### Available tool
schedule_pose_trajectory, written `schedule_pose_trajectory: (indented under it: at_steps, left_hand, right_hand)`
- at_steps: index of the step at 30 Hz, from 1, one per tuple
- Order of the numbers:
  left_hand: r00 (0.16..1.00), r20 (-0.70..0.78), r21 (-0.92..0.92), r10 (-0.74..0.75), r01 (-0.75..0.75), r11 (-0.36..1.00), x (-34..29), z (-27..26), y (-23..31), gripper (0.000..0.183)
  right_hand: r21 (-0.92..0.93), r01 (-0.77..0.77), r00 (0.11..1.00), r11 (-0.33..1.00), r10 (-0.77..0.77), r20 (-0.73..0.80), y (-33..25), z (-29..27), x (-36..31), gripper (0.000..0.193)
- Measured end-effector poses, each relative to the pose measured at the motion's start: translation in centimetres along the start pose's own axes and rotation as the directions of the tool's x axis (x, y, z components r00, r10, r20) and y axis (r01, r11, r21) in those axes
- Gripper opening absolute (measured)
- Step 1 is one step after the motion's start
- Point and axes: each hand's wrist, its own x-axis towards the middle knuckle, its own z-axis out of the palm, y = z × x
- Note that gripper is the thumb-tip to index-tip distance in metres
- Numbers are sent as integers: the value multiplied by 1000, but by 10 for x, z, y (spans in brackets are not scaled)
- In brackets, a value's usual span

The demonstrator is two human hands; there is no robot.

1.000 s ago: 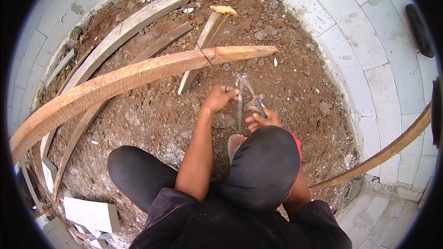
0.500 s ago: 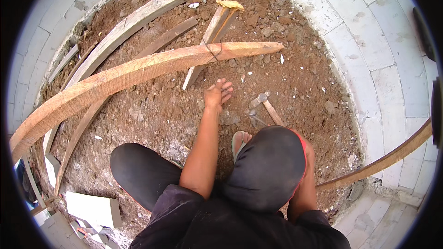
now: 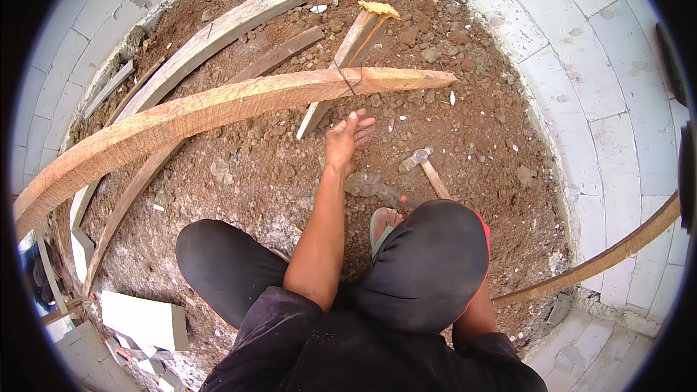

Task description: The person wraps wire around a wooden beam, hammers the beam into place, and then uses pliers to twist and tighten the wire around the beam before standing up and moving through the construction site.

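Brown, stony soil (image 3: 501, 181), strewn with white chips (image 3: 453, 98), was bordered by pale grey blockwork (image 3: 563, 101). A weathered timber (image 3: 225, 33) lay at upper left, with a short grey strip (image 3: 109, 89) nearer the edge. A white block (image 3: 141, 319) rested at lower left; another brown timber (image 3: 617, 252) extended across the right side.

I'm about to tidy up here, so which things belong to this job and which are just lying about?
Probably the job's:
wire, near the left hand
reddish beam, wire around it
post crossing under it
perhaps the hammer

Seemingly just lying about:
pale beam
thin beam
white block
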Motion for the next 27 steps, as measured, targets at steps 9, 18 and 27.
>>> schedule_pose_trajectory:
  at_steps: [9,18,27]
  left_hand:
    - [944,260,330,201,-283,901,-27,72,16,38]
    - [724,477,479,498,-689,544,-78,129,68,26]
    - [902,288,-129,321,-296,946,-103,109,129,45]
  right_hand:
    - [-273,420,864,866,-473,-172,-36,-54,39,28]
    - [-244,497,729,833,-553,-403,-167,-59,54,36]
    - [279,386,914,879,-405,9,-100,-3,59,14]
